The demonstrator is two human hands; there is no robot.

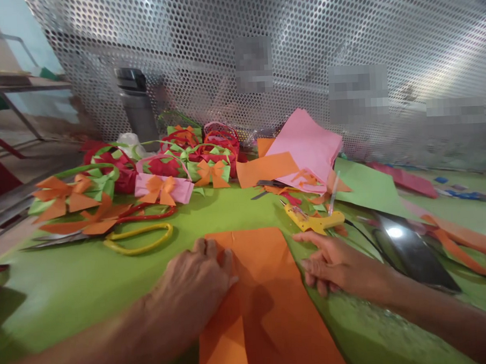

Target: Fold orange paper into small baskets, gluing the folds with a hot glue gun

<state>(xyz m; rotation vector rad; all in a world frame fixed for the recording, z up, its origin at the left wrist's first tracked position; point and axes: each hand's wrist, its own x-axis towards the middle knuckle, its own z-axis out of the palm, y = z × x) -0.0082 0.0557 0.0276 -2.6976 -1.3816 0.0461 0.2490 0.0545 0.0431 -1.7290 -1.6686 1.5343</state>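
A sheet of orange paper [272, 293] lies in front of me, with a strip along its left side folded over. My left hand [195, 283] presses on that folded strip near its far end, fingers bent and thumb against the paper. Just off the sheet's right edge is my right hand [331, 261], holding nothing that I can see; its index finger points out and the other fingers curl loosely. Beyond the right hand lies a yellow glue gun [313, 220] with a clear glue stick in its back and a black cord.
Scissors [138, 240] with red and yellow handles lie at left. Behind them stand several small paper bags with bows [165, 188] and a grey bottle [137, 109]. Pink sheets [305, 141], a green sheet [368, 187] and a dark phone [415, 255] lie right. Perforated metal [205, 55] rises behind.
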